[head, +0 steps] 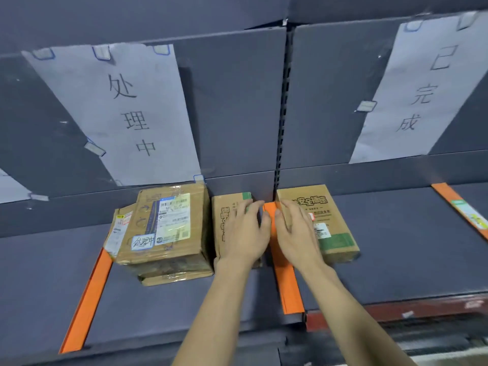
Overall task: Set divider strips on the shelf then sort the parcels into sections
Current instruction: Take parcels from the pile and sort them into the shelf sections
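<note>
Orange middle divider strip [289, 283] separates two cardboard parcels: left hand [244, 235] lies flat, fingers straight, on the narrow parcel [223, 223]; right hand [295, 233] likewise on the printed parcel [332, 228], apparently squaring each within its section.

two bare forearms come in from the bottom edge, no sleeves visible on either one, so nothing is worn up to where the frame cuts them. the left hand [244, 235] and the right hand [297, 233] have no gloves, no rings, no watch or wristband at the wrists. fingers are slim, w/ short plain nails, no polish that i can see. no marks or tattoos on the arms. rest of the person's body is out of view.
</note>
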